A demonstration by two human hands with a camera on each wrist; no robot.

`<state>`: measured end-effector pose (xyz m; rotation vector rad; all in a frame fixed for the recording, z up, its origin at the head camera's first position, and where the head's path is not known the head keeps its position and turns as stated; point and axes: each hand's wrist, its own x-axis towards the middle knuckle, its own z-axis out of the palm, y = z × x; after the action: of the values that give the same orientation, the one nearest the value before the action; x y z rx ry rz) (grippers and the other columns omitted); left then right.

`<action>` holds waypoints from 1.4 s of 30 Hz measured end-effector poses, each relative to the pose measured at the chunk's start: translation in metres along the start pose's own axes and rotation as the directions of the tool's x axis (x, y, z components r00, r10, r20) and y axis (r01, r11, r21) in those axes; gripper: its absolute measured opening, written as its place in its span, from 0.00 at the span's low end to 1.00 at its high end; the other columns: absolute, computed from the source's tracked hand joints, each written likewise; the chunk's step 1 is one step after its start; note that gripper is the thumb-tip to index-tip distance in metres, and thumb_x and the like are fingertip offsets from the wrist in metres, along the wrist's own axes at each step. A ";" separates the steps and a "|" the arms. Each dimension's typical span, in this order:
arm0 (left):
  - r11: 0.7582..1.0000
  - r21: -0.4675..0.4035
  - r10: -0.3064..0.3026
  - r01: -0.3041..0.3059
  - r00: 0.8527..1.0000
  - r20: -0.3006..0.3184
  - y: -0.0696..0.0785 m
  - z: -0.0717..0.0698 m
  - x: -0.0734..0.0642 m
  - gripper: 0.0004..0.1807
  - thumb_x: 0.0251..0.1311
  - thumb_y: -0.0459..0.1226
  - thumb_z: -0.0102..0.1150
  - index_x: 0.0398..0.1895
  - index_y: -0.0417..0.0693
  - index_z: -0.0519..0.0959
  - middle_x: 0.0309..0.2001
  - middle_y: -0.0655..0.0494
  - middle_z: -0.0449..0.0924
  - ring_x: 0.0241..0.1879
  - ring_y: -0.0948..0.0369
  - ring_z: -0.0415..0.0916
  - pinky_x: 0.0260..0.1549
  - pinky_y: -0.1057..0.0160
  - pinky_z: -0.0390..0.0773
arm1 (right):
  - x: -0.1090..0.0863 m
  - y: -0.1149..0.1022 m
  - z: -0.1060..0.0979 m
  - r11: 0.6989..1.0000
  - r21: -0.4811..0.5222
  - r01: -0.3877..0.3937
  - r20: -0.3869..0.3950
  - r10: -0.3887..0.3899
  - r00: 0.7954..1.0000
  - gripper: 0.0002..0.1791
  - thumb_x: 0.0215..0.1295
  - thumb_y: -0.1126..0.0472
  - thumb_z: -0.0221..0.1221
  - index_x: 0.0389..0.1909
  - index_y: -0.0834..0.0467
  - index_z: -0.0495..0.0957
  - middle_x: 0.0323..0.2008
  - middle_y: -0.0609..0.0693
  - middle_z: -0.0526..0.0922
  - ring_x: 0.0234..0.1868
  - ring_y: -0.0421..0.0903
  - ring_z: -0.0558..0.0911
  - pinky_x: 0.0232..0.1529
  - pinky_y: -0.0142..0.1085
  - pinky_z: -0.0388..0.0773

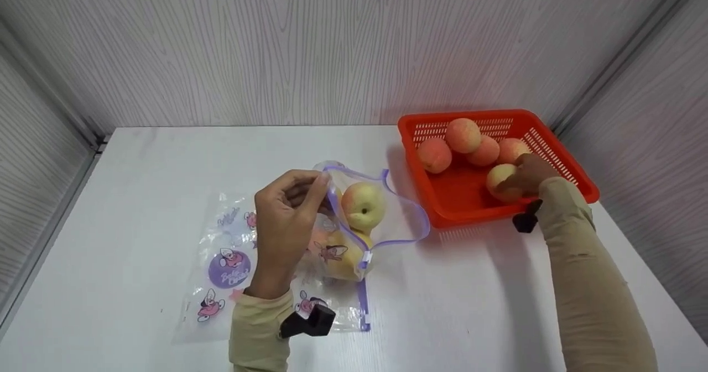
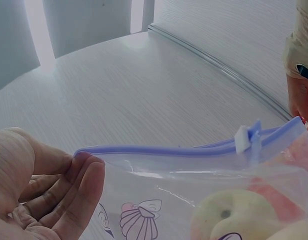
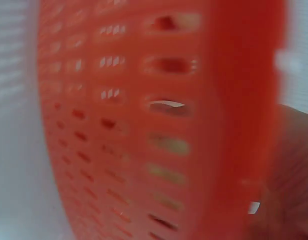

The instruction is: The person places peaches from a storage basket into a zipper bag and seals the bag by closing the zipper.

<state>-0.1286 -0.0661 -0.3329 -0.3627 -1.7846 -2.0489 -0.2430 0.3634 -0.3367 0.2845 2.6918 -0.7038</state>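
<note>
My left hand [image 1: 287, 211] pinches the purple zip edge of a clear zip bag [image 2: 159, 177] between thumb and fingers. The bag's mouth gapes toward the right, and a white slider [image 2: 242, 139] sits on its zip. Inside it are peaches, one pale yellow peach [image 1: 371, 200] just within the mouth and others lower down, partly hidden by the printed film. Over at the red basket [image 1: 459, 217], my right hand [image 1: 534, 176] reaches in and grips a yellowish peach [image 1: 499, 179] near the front right. In the right wrist view the basket's slotted wall [image 3: 129, 125] hides that grip.
Several pink peaches [image 1: 435, 155] lie along the basket's back and left side. Flat on the white table [image 1: 116, 239], partly under the filled bag, is another printed zip bag [image 1: 229, 270]. Pale wood-grain panels [image 1: 265, 46] enclose the table at the back and sides.
</note>
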 end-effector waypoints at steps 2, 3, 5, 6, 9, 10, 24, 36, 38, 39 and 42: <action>1.000 0.001 -0.006 0.006 1.000 -0.004 0.000 -0.001 -0.001 0.08 0.68 0.30 0.62 0.38 0.29 0.83 0.30 0.41 0.85 0.24 0.54 0.83 0.26 0.59 0.86 | 0.006 0.005 -0.001 0.997 0.031 0.067 -0.039 -0.066 0.997 0.50 0.60 0.51 0.71 0.71 0.76 0.57 0.63 0.72 0.68 0.55 0.64 0.71 0.54 0.50 0.78; 1.000 0.002 -0.010 0.010 1.000 -0.004 0.000 -0.001 -0.001 0.08 0.67 0.30 0.62 0.37 0.29 0.83 0.29 0.41 0.85 0.24 0.54 0.83 0.26 0.59 0.86 | 0.008 0.006 -0.003 0.994 0.047 0.100 -0.062 -0.097 0.993 0.48 0.61 0.52 0.70 0.69 0.78 0.58 0.63 0.73 0.68 0.54 0.63 0.73 0.51 0.46 0.79; 1.000 0.009 -0.014 0.014 1.000 -0.005 0.000 -0.001 -0.001 0.08 0.67 0.30 0.62 0.38 0.30 0.83 0.30 0.42 0.85 0.24 0.54 0.83 0.27 0.59 0.86 | 0.006 0.004 -0.005 0.979 0.153 0.133 -0.102 -0.118 0.988 0.47 0.62 0.53 0.70 0.70 0.77 0.58 0.62 0.73 0.67 0.51 0.60 0.76 0.46 0.39 0.83; 1.000 0.011 -0.016 0.016 1.000 -0.005 0.000 -0.001 -0.001 0.08 0.67 0.30 0.62 0.38 0.30 0.83 0.30 0.42 0.85 0.24 0.54 0.83 0.27 0.59 0.86 | 0.003 0.001 -0.006 0.965 0.218 0.146 -0.118 -0.123 0.985 0.46 0.63 0.54 0.70 0.70 0.75 0.58 0.62 0.71 0.67 0.51 0.57 0.76 0.44 0.35 0.83; 1.000 0.016 -0.018 0.018 1.000 -0.003 0.000 -0.002 -0.001 0.08 0.67 0.31 0.62 0.38 0.29 0.83 0.30 0.44 0.85 0.24 0.53 0.83 0.27 0.59 0.86 | -0.007 -0.013 -0.008 0.914 0.362 0.185 -0.180 -0.126 0.976 0.45 0.63 0.55 0.70 0.72 0.70 0.57 0.64 0.65 0.64 0.52 0.52 0.75 0.42 0.30 0.84; 1.000 0.018 -0.018 0.018 1.000 -0.004 0.000 -0.002 0.000 0.09 0.68 0.31 0.62 0.38 0.29 0.83 0.30 0.44 0.85 0.24 0.54 0.84 0.27 0.59 0.86 | -0.012 -0.018 -0.007 0.894 0.399 0.201 -0.206 -0.126 0.970 0.45 0.63 0.55 0.71 0.72 0.68 0.57 0.65 0.63 0.63 0.53 0.50 0.73 0.43 0.30 0.84; 1.000 0.023 -0.015 0.015 1.000 0.006 0.002 0.000 0.002 0.07 0.68 0.30 0.62 0.38 0.31 0.83 0.30 0.45 0.85 0.24 0.53 0.84 0.27 0.58 0.86 | -0.088 -0.091 0.032 0.331 0.756 0.565 -0.544 -0.163 0.823 0.37 0.57 0.64 0.74 0.65 0.53 0.67 0.62 0.58 0.71 0.59 0.57 0.73 0.51 0.39 0.83; 1.000 0.015 -0.010 0.010 1.000 -0.006 0.002 0.002 -0.001 0.08 0.67 0.31 0.63 0.37 0.31 0.84 0.30 0.44 0.86 0.24 0.53 0.84 0.27 0.57 0.86 | -0.128 -0.116 0.084 0.087 0.744 0.663 -0.616 -0.295 0.730 0.35 0.56 0.79 0.64 0.63 0.58 0.67 0.67 0.62 0.67 0.65 0.62 0.68 0.61 0.47 0.78; 1.000 0.014 -0.012 0.012 1.000 -0.005 0.002 0.002 -0.001 0.07 0.67 0.31 0.63 0.38 0.31 0.84 0.31 0.42 0.86 0.24 0.53 0.84 0.27 0.57 0.86 | -0.133 -0.121 0.088 0.072 0.718 0.692 -0.642 -0.318 0.698 0.36 0.53 0.81 0.64 0.64 0.59 0.69 0.66 0.63 0.68 0.66 0.62 0.67 0.64 0.49 0.74; 1.000 0.013 -0.012 0.012 1.000 -0.006 0.002 0.002 -0.001 0.07 0.67 0.31 0.63 0.38 0.31 0.84 0.31 0.42 0.86 0.24 0.53 0.84 0.27 0.57 0.86 | -0.135 -0.123 0.089 0.063 0.704 0.708 -0.655 -0.328 0.681 0.36 0.52 0.81 0.63 0.64 0.60 0.70 0.66 0.64 0.68 0.67 0.62 0.67 0.65 0.50 0.72; 1.000 0.009 -0.008 0.008 1.000 -0.008 0.003 0.002 -0.001 0.07 0.67 0.30 0.62 0.38 0.31 0.84 0.31 0.41 0.85 0.24 0.53 0.84 0.27 0.56 0.86 | -0.141 -0.129 0.092 0.046 0.660 0.749 -0.688 -0.363 0.628 0.39 0.49 0.82 0.64 0.66 0.62 0.72 0.66 0.65 0.70 0.67 0.63 0.68 0.67 0.52 0.69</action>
<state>-0.1266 -0.0645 -0.3302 -0.3447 -1.7926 -2.0440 -0.1237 0.1914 -0.3026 -0.5967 2.1456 -2.7469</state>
